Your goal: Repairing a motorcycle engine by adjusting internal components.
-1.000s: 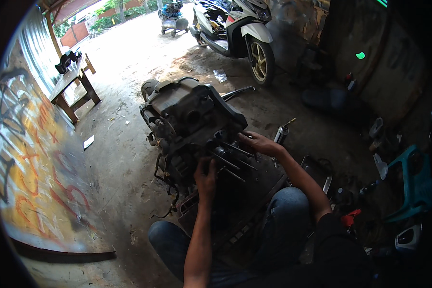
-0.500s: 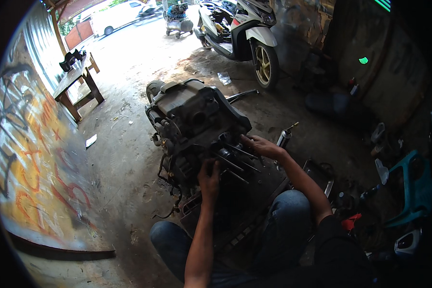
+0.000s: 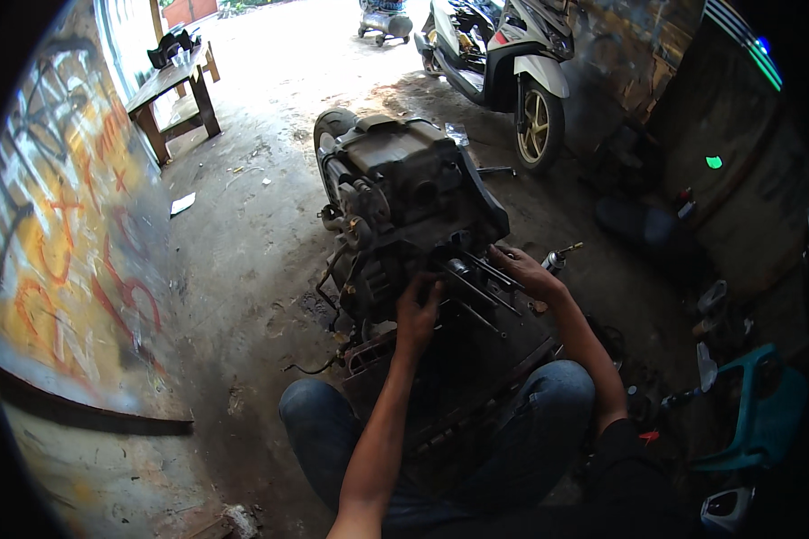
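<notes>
A dark, greasy scooter engine (image 3: 395, 193) lies in front of me, with a tyre at its far end. Several long metal studs (image 3: 476, 305) stick out of its near side, around a shiny round piece that looks like a piston (image 3: 460, 268). My left hand (image 3: 416, 316) reaches in at the left of the studs, fingers curled against the engine and their tips in shadow. On the other side, my right hand (image 3: 528, 272) has its fingers bent in close to the upper studs and the engine's edge. What either hand pinches is too dark to make out.
A spray can (image 3: 557, 259) stands right of my right hand. Behind it is a white scooter (image 3: 539, 81). A teal plastic stool (image 3: 746, 413) lies at the lower right among scattered parts. At the left are a wooden bench (image 3: 175, 90) and a painted wall (image 3: 72, 242).
The view has tilted down and turned a little, so the engine and scooter sit farther right. Both hands remain at the engine on either side of the studs.
</notes>
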